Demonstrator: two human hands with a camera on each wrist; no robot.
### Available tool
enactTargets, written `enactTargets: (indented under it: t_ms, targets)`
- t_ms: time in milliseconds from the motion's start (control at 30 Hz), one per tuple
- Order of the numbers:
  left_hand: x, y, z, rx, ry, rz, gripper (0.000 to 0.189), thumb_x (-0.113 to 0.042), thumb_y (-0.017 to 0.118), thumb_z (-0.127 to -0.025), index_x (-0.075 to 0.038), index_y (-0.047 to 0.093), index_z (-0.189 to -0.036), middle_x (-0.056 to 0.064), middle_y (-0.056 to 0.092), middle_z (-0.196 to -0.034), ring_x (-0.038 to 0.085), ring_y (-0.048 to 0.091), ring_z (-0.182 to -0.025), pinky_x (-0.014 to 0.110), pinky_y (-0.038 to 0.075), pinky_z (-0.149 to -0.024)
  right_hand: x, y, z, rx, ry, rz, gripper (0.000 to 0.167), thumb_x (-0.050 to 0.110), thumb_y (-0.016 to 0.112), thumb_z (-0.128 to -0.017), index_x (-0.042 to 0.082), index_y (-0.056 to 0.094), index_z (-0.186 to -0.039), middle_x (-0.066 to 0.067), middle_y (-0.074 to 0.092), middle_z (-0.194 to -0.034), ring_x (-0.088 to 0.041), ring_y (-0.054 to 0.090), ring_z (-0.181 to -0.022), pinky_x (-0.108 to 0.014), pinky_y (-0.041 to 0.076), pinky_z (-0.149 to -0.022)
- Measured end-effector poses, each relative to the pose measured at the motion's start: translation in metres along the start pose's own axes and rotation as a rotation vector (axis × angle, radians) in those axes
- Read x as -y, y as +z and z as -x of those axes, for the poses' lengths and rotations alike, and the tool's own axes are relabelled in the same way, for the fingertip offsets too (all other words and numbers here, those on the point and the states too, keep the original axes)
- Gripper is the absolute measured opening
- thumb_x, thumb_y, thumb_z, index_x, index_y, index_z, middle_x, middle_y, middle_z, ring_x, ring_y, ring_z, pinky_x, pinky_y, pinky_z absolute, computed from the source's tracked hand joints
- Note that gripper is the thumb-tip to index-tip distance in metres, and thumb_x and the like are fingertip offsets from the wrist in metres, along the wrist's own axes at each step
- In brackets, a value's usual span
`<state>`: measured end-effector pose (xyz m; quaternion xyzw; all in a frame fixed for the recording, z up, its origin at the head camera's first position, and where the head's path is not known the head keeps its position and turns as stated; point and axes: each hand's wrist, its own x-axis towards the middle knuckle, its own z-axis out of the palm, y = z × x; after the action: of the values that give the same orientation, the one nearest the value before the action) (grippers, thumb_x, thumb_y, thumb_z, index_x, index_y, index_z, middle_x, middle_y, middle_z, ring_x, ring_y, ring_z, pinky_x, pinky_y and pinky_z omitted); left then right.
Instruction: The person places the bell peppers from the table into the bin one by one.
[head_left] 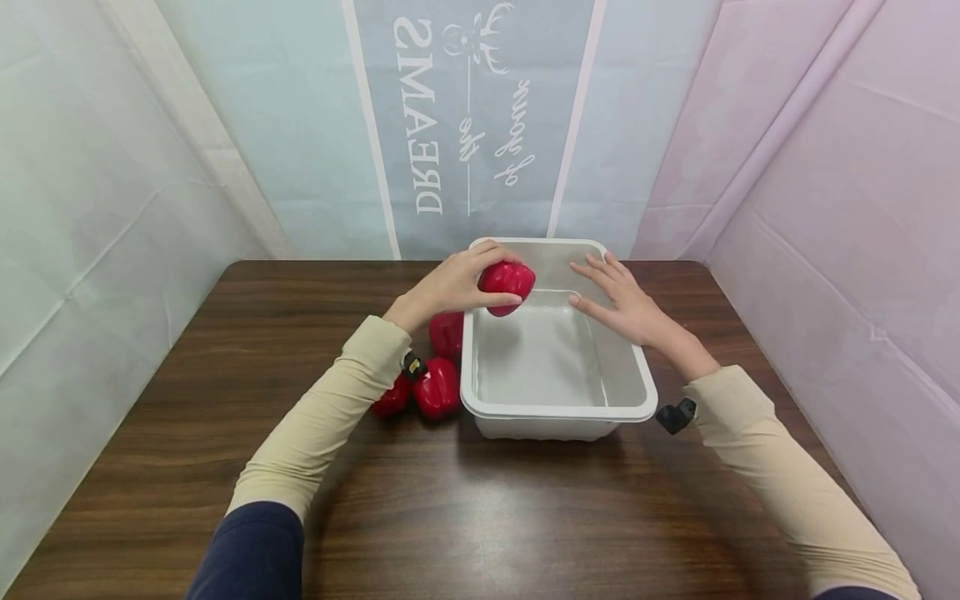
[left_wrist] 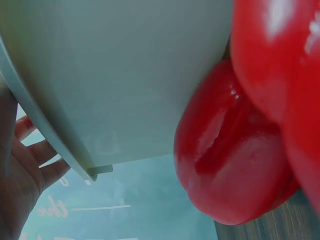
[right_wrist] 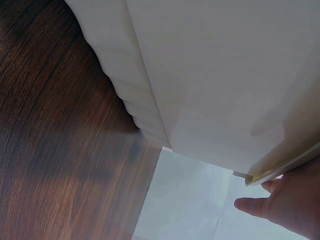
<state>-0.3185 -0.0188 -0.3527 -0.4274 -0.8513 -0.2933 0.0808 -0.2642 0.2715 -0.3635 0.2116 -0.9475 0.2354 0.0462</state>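
My left hand (head_left: 463,279) holds a glossy red bell pepper (head_left: 512,283) above the left part of a light grey plastic bin (head_left: 558,412), fingers over its top and thumb below. Over the bin's right rim hovers my right hand (head_left: 628,304), fingers spread, with nothing in its grasp. In the right wrist view, the fingers (right_wrist: 252,206) show beyond the bin's outer wall (right_wrist: 220,80). Three more red bell peppers lie left of the bin: one near its wall (head_left: 446,333), one in front (head_left: 437,389), one partly hidden by the left wrist (head_left: 391,398).
The bin stands on a dark wood-grain table (head_left: 525,517), near its back edge. Behind it hangs a pale blue and grey cloth (head_left: 480,125) with mirrored lettering. Light cloth walls (head_left: 847,250) close off both sides.
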Motion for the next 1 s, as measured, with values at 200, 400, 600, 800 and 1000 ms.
enactTargets:
  t_ms: [200,400,600,800,1000]
  targets:
    - [-0.002,-0.008,-0.002,-0.096,0.056,-0.004,0.045,-0.048,0.066,-0.081,-0.024,0.059,-0.119,-0.007,0.055,-0.117,0.016,0.059,-0.102,0.035,0.048,-0.088,0.000,0.000,-0.001,0.005,0.004,0.006,0.063,0.048,0.050,-0.091,0.019,0.034,-0.144,-0.013,0.018,-0.153,-0.028,-0.003,-0.143,-0.061,0.006,-0.109]
    - [-0.003,-0.013,-0.001,-0.115,0.065,-0.046,0.044,-0.051,0.062,-0.083,-0.025,0.059,-0.118,-0.008,0.056,-0.116,0.008,0.057,-0.101,0.030,0.049,-0.082,0.000,-0.001,-0.001,0.002,-0.002,0.001,0.063,0.047,0.051,-0.090,0.018,0.034,-0.144,-0.014,0.018,-0.153,-0.028,-0.003,-0.143,-0.061,0.005,-0.109]
    - [0.002,-0.014,0.004,-0.118,0.059,-0.062,0.039,-0.043,0.065,-0.083,-0.026,0.059,-0.118,-0.008,0.057,-0.115,0.005,0.055,-0.101,0.030,0.048,-0.075,-0.001,0.000,-0.001,0.007,-0.002,-0.002,0.063,0.047,0.050,-0.091,0.018,0.033,-0.144,-0.013,0.017,-0.153,-0.028,-0.004,-0.143,-0.061,0.004,-0.109]
    - [0.006,-0.016,0.008,-0.113,0.042,-0.067,0.041,-0.047,0.064,-0.083,-0.029,0.058,-0.119,-0.011,0.056,-0.117,0.006,0.055,-0.102,0.029,0.046,-0.082,-0.001,0.001,-0.001,0.015,0.005,-0.014,0.064,0.048,0.050,-0.091,0.018,0.033,-0.145,-0.013,0.016,-0.154,-0.028,-0.004,-0.143,-0.062,0.003,-0.109]
    - [0.009,-0.017,0.011,-0.103,0.032,-0.072,0.042,-0.048,0.063,-0.083,-0.028,0.058,-0.119,-0.011,0.055,-0.118,0.007,0.053,-0.102,0.030,0.046,-0.087,-0.001,0.002,-0.001,0.010,0.003,-0.021,0.063,0.048,0.050,-0.091,0.018,0.033,-0.144,-0.013,0.017,-0.154,-0.028,-0.004,-0.143,-0.062,0.004,-0.109]
